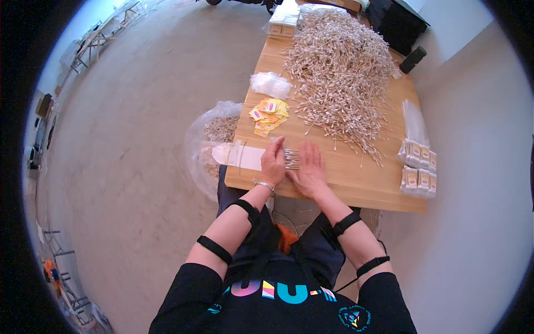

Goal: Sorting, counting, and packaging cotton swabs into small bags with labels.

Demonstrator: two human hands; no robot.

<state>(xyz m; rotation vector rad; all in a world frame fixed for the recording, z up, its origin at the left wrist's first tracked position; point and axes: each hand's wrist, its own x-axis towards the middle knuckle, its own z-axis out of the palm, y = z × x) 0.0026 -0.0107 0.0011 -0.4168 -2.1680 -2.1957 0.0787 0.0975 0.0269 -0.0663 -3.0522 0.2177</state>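
Note:
A small row of cotton swabs (pixel 291 158) lies on the wooden table between my two hands, near the front edge. My left hand (pixel 272 162) stands on its side at the left end of the row, fingers stretched out and touching the swab ends. At the other end my right hand (pixel 310 170) lies with its fingers extended, a little blurred, its thumb low beside the swabs. Left of my left hand, a white strip (pixel 253 158) runs to the table's edge. Beyond the hands spreads a large heap of loose cotton swabs (pixel 345 61).
Yellow cards (pixel 269 116) and clear plastic bags (pixel 271 85) lie at the table's left side. Filled packs (pixel 418 179) sit at the right edge by the wall. A large bag of swabs (pixel 219 129) stands left of the table. A black cylinder (pixel 413 59) stands at the back right.

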